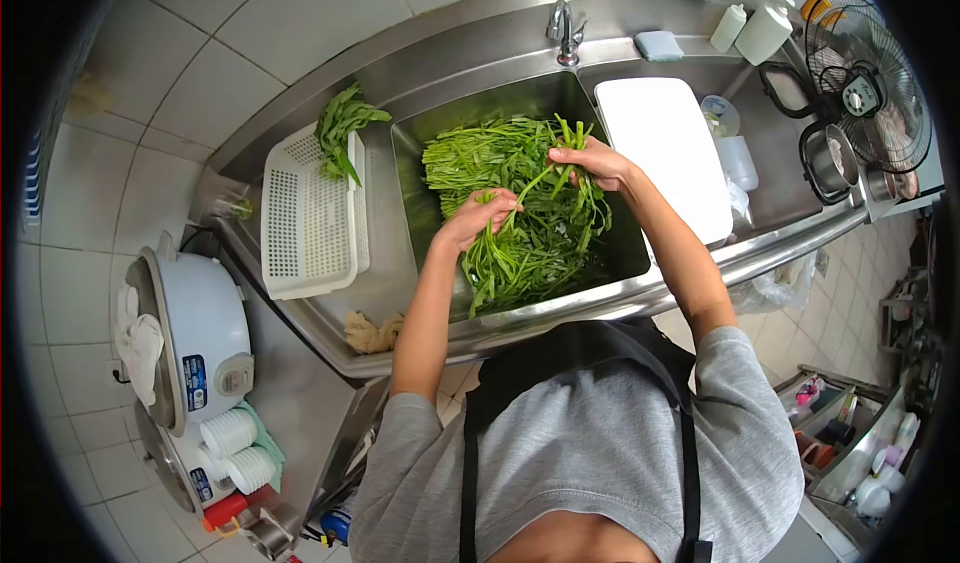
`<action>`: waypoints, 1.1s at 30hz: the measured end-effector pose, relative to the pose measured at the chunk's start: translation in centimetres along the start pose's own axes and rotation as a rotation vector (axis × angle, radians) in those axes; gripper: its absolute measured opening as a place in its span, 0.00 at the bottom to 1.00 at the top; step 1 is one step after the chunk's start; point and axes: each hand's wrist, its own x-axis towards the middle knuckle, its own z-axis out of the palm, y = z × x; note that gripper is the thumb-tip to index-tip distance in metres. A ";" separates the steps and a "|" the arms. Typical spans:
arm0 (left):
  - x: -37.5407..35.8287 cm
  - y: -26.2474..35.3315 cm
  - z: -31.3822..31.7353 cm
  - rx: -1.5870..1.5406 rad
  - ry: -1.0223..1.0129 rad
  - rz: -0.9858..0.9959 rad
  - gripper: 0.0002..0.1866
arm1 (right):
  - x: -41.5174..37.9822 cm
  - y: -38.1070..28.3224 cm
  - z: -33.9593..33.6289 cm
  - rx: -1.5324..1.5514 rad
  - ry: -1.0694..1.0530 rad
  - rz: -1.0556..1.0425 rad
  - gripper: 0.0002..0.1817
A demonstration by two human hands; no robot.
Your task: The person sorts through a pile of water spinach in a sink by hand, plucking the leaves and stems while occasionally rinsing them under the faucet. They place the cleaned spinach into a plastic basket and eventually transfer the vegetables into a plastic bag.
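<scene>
green stems (465,158) lie heaped in the sink (628,248), the left hand (480,218) and right hand (592,163) each pinching some, apparently mid-sorting, so the next move likely calls for a gentle, steady grip.

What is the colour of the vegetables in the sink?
The vegetables are green, best in head view.

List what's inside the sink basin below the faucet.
Inside the sink basin: leafy greens, heaped over much of its floor; the left hand and right hand hold some. Anything beneath the heap is covered, can't tell.
</scene>
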 end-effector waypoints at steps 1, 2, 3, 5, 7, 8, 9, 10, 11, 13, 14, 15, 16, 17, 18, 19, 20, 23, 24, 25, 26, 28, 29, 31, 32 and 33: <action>-0.3 0.2 -0.1 -0.007 0.031 0.006 0.09 | -0.1 0.0 0.0 0.019 -0.024 -0.002 0.18; -0.7 0.4 -0.2 -0.002 0.045 0.054 0.09 | -0.1 0.0 0.0 0.037 -0.048 -0.003 0.18; -0.8 0.4 -0.5 0.006 0.048 0.068 0.09 | -0.2 -0.2 0.1 0.067 -0.024 -0.006 0.17; -1.2 0.6 -1.2 0.020 0.054 0.095 0.08 | -0.5 -0.7 0.3 0.124 0.025 -0.012 0.17; -1.8 0.4 -2.3 0.054 0.084 0.102 0.06 | 0.6 -0.1 -1.4 -0.016 0.043 0.013 0.16; -2.4 0.4 -2.6 0.076 0.113 0.092 0.06 | 0.9 -0.1 -2.3 -0.069 0.049 0.003 0.16; -2.9 0.3 -3.0 0.098 0.140 0.082 0.05 | 0.9 0.0 -2.9 -0.123 0.056 -0.007 0.17; -3.3 -0.1 -3.7 0.102 0.179 0.045 0.05 | 0.5 -0.3 -3.1 -0.047 0.136 0.064 0.15; -3.6 -0.5 -4.3 0.159 0.184 -0.003 0.05 | 0.1 -0.6 -3.5 0.054 0.186 0.072 0.14; -4.2 -1.3 -5.2 0.271 0.191 -0.106 0.07 | 1.2 0.6 -5.4 0.215 0.342 0.062 0.12; -4.2 -1.7 -5.4 0.380 0.161 -0.187 0.12 | 1.6 1.3 -6.4 0.339 0.334 0.054 0.12; -4.1 -2.3 -5.3 0.511 0.153 -0.187 0.13 | 1.6 1.4 -6.9 0.399 0.315 0.061 0.13; -3.8 -3.2 -5.2 0.643 0.146 -0.184 0.14 | 1.5 1.2 -6.6 0.431 0.302 0.075 0.13; -3.4 -4.1 -5.1 0.775 0.140 -0.180 0.15 | 1.3 0.9 -6.4 0.462 0.289 0.089 0.14; -2.2 -6.1 -5.7 0.842 0.189 -0.042 0.15 | 1.1 0.6 -6.0 0.466 0.255 0.088 0.14; -2.1 -5.2 -4.4 0.807 0.208 0.043 0.14 | 1.0 0.5 -5.4 0.470 0.222 0.088 0.14; -1.7 -4.4 -2.7 0.770 0.227 0.126 0.14 | 0.9 0.4 -4.9 0.474 0.191 0.090 0.15; -0.7 -1.1 1.5 0.831 0.237 0.068 0.12 | 1.8 0.8 -3.1 0.474 0.235 0.136 0.15; -0.2 -0.6 2.2 0.880 0.231 -0.001 0.12 | 2.1 0.9 -2.5 0.462 0.229 0.148 0.15; 0.3 -0.5 2.7 0.924 0.163 -0.046 0.12 | 2.3 1.0 -2.0 0.489 0.174 0.161 0.15; 0.8 -0.5 3.0 0.968 0.094 -0.090 0.12 | 2.4 1.0 -1.6 0.489 0.131 0.157 0.15; 1.5 -1.5 2.8 1.076 -0.009 -0.089 0.12 | 2.2 0.4 -0.6 0.478 0.104 0.158 0.15; 1.7 -2.0 2.7 1.112 -0.033 -0.120 0.12 | 2.3 0.2 -0.5 0.467 0.110 0.149 0.15; 1.4 -2.4 2.7 1.184 -0.085 -0.186 0.11 | 2.1 -0.2 -0.3 0.451 0.125 0.132 0.15; 1.2 -2.6 2.8 1.156 -0.008 -0.137 0.11 | 2.0 -0.3 -0.2 0.445 0.141 0.137 0.15; 0.9 -2.7 2.9 1.125 0.069 -0.089 0.10 | 1.9 -0.2 -0.2 0.448 0.145 0.143 0.15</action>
